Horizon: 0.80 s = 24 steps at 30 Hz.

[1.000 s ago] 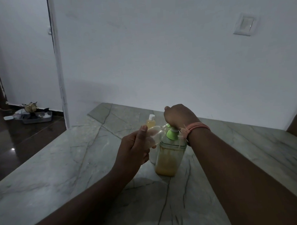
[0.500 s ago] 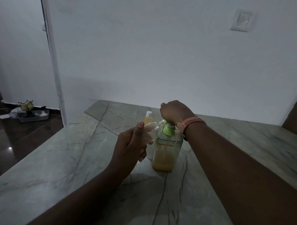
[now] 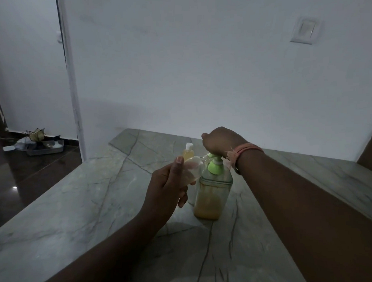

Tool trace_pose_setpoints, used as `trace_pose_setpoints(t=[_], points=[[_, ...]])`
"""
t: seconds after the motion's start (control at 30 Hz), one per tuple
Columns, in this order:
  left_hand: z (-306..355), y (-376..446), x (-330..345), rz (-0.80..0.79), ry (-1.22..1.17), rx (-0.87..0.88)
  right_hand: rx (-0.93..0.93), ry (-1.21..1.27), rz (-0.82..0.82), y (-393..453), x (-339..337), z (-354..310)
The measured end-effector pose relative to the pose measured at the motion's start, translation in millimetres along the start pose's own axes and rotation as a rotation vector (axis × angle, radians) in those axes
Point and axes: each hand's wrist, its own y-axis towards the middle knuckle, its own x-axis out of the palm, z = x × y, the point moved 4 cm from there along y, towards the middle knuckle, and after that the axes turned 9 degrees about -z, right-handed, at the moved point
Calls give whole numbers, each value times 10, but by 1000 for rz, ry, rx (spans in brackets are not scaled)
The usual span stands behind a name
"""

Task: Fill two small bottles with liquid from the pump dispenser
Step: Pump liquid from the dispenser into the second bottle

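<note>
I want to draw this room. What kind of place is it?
Probably a room in a home: a stone table against a plain white wall with a light switch, and a doorway at the left onto a dark shiny floor.

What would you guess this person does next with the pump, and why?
Probably press the pump head down: the right hand sits on the green pump dispenser, and the left hand holds a clear small bottle, tilted, by the spout. It looks nearly empty.
</note>
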Motion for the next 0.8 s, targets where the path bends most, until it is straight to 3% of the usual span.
trace_pose_setpoints(t=[0.13,0.5,0.73,0.8], points=[[-20,19,-5,-2,-6,-4,26,112,68,80,42,78],[-21,4,-9,4,-16,-3,24,-7,98,66,-19,6],[-60,25,-17,2,2,-4,-19,122,12,-110,65,25],[-49,19,-17,6,8,0,-14,44,7,-110,20,-3]])
